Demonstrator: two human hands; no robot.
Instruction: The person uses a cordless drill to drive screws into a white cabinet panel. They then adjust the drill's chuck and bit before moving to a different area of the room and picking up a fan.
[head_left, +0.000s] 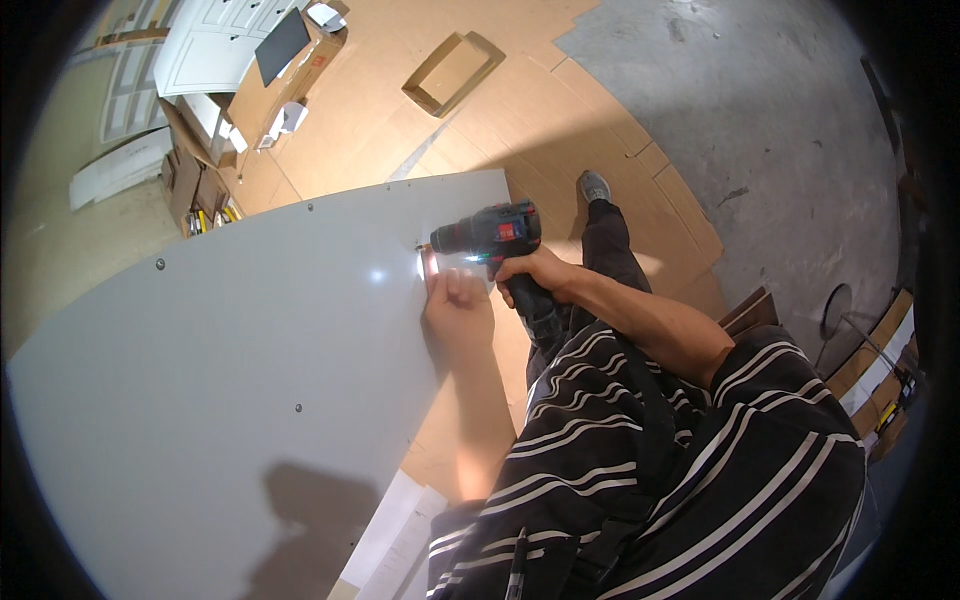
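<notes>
My right hand grips the handle of a black cordless drill with red parts, its work light lit. The drill points left at a light grey panel, and its bit meets a small fastener at the panel surface. Just below the bit, my left hand has its fingers curled around a thin reddish-dark strip against the panel. The strip's lower end is hidden by the fingers. Screw heads dot the panel, one screw near its middle and another screw at the upper left.
Cardboard sheeting covers the floor beside bare concrete. A shallow cardboard tray lies beyond the panel. White drawer cabinets and a long carton stand at upper left. My shoe rests on the cardboard.
</notes>
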